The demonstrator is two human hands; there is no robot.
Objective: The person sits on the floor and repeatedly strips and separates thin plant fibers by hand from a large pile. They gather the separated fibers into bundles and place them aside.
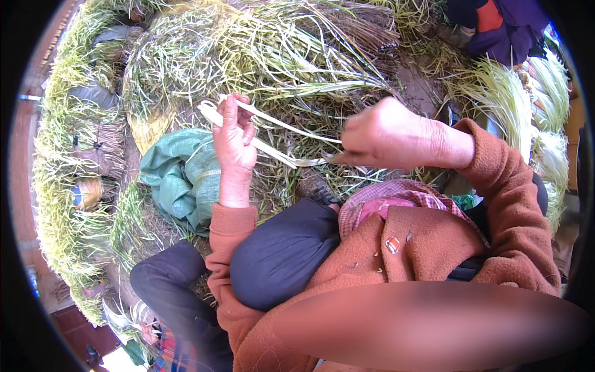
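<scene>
My left hand point(236, 135) is raised with a few long, pale, leek-like leaf stalks point(274, 154) pinched between thumb and fingers. Their whitish ends stick out to the left of the thumb. Across from it, my right hand point(386, 135) is curled round the other end of the stalks and slightly blurred. Two strands run between the hands, one above the other, with a gap between. Below them lies a loose heap of green leaves point(288, 60) on the ground. My dark-trousered knee point(283, 255) and a pink checked cloth point(372, 197) are close under the hands.
A crumpled green woven sack point(179, 172) lies beside my left wrist. Tied leaf bundles point(100, 149) line the left side; more pale bundles point(502, 102) stand at right. Another person's purple garment point(506, 28) shows top right, and a dark-trousered leg point(172, 279) at lower left.
</scene>
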